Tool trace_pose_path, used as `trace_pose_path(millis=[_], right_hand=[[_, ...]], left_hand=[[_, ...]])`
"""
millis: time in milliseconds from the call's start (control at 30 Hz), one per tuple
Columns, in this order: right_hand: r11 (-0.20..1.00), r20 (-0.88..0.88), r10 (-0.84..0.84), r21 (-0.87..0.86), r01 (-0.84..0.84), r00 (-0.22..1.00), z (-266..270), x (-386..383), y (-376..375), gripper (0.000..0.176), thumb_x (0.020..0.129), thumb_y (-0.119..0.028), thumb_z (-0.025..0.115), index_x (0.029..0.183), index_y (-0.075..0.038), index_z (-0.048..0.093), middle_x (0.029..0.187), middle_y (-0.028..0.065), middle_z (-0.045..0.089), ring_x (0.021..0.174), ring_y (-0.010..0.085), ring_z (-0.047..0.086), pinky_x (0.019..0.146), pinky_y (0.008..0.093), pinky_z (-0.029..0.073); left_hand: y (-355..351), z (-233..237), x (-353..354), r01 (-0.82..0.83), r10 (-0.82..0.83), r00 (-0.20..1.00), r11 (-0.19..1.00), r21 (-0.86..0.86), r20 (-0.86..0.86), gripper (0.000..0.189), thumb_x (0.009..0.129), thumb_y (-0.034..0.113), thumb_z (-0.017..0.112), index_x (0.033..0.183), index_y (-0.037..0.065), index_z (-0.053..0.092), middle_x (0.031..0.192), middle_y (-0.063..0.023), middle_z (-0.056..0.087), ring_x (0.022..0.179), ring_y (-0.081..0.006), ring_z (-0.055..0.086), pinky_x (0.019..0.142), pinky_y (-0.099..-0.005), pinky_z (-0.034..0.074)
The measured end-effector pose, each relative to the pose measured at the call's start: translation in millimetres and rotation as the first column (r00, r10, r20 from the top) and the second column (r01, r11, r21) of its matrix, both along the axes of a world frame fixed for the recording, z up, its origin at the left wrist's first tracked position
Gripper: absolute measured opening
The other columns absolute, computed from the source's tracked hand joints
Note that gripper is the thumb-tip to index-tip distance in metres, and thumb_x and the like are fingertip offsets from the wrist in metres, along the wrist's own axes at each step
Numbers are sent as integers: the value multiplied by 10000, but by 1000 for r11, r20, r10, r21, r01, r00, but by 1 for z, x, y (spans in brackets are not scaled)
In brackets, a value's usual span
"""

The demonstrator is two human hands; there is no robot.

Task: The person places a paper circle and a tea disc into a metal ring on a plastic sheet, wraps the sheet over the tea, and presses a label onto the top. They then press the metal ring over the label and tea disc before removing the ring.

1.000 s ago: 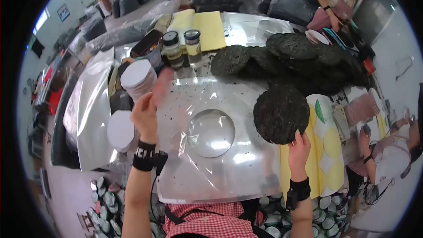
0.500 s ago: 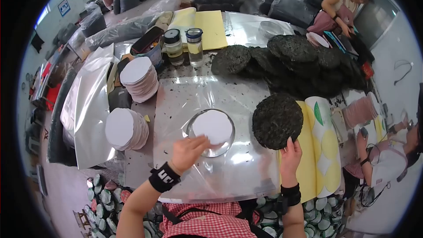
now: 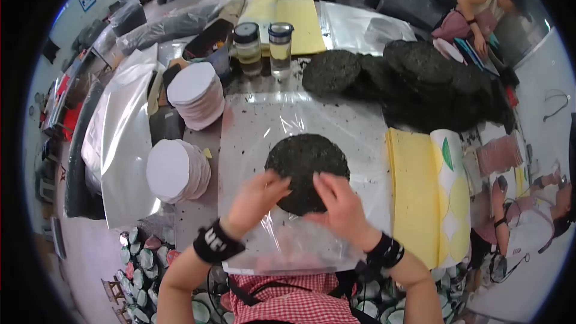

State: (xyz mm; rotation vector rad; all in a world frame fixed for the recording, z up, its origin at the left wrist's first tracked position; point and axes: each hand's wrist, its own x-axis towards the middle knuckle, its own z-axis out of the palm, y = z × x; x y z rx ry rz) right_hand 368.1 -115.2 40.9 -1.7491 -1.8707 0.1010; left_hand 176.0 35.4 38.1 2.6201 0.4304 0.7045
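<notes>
A dark, round, rough-surfaced cake lies in the middle of the table in front of me, covering the spot of the white paper disc and round metal plate. My left hand reaches over its left side, fingers slightly blurred and not wrapped around it. Over the lower right part of the cake is my right hand, thumb apart from the fingers. Whether the fingertips press on the cake is hard to tell. Clear plastic film covers the table under the cake.
Two stacks of white paper discs stand at the left. Dark cakes are heaped at the back right. Yellow sheets lie right. Behind are two bottles and a basket. Co-workers sit at the right.
The dark cake has moved left from beside the yellow sheets to the table's middle, over the white disc. My right hand came with it and no longer pinches its edge.
</notes>
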Motion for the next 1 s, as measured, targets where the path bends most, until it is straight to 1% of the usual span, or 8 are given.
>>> trace_pose_path(millis=[167,433,533,667,767,900,967,1000], right_hand=[[863,575,-287,-192,467,766,-64,-5,71,657,817,-90,679,1379,146,434,1075,143,535,730,186,626,571,248,582],[887,408,-251,-267,378,878,-94,0,83,246,869,-46,595,1057,106,547,990,164,539,712,240,677,533,299,597],[873,422,-173,-352,337,890,-88,2,77,996,597,-231,904,1356,179,406,1044,167,512,798,259,665,677,315,596],[900,382,-169,-317,300,909,-65,1,66,855,633,-268,893,1255,161,494,1048,151,526,775,230,674,643,273,591],[874,395,-180,-356,331,901,-71,-3,69,1088,436,-356,963,1265,162,484,1072,154,518,786,230,672,652,271,589],[843,391,-170,-418,339,905,-69,-5,70,1020,476,-347,959,1231,153,490,1077,160,517,819,248,682,675,293,598],[834,372,-218,-408,370,902,-71,-5,69,987,486,-333,961,1210,150,495,1085,165,514,834,261,684,683,307,602],[821,364,-232,-424,382,902,-72,-7,70,962,507,-319,959,1206,149,493,1095,175,511,839,273,682,681,318,604]], left_hand=[[1,-39,74,-90,237,818,952,292,-524,816,705,146,783,1378,-144,425,1092,-143,564,789,-180,660,629,-281,582],[23,-69,76,72,15,780,991,115,-625,1006,506,297,912,1267,-194,473,1117,-230,561,871,-288,688,713,-321,581],[9,-49,61,-9,38,805,999,52,-592,947,582,357,893,1277,-140,483,1218,-257,553,984,-339,646,782,-373,562],[-54,25,-19,41,-62,989,987,-157,-134,539,736,229,781,1174,-15,582,1231,-146,587,1091,-374,576,940,-472,473],[-80,8,-79,-32,212,839,939,342,-502,472,719,182,766,1126,-3,617,1276,-145,583,1136,-342,576,952,-484,462],[-107,14,-109,-280,292,941,956,88,-173,486,696,177,771,1126,-5,637,1328,-161,561,1210,-328,549,1005,-474,446],[-119,-15,-111,546,-564,825,782,302,-32,460,736,204,775,1127,-6,653,1367,-224,515,1250,-388,510,1037,-502,427],[-104,-41,-100,549,-571,820,769,328,-37,460,736,204,775,1127,-6,653,1367,-224,515,1250,-388,510,1037,-502,427]])
